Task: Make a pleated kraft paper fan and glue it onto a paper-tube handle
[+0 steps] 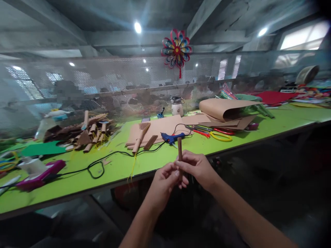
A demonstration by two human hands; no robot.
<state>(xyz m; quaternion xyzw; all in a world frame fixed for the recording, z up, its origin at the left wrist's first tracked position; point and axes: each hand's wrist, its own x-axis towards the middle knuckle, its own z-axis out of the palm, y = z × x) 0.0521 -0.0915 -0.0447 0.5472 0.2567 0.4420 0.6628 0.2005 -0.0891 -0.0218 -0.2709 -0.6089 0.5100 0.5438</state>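
Just off the front edge of the table, my left hand and my right hand pinch a narrow strip of brown folded paper between them. It stands nearly upright, its lower part partly covered by my fingers. Beyond my hands lies a blue glue gun with a black cord. To its left rest a small pleated stack of brown paper and a rolled paper piece with a fanned top, yellow strings hanging from its lower end. Flat brown paper sheets lie behind these.
Yellow-handled scissors and red-handled tools lie to the right, before a curled brown sheet. A lidded bottle stands at the back. Several paper rolls pile at left, near a purple power strip. Black cable crosses the green table.
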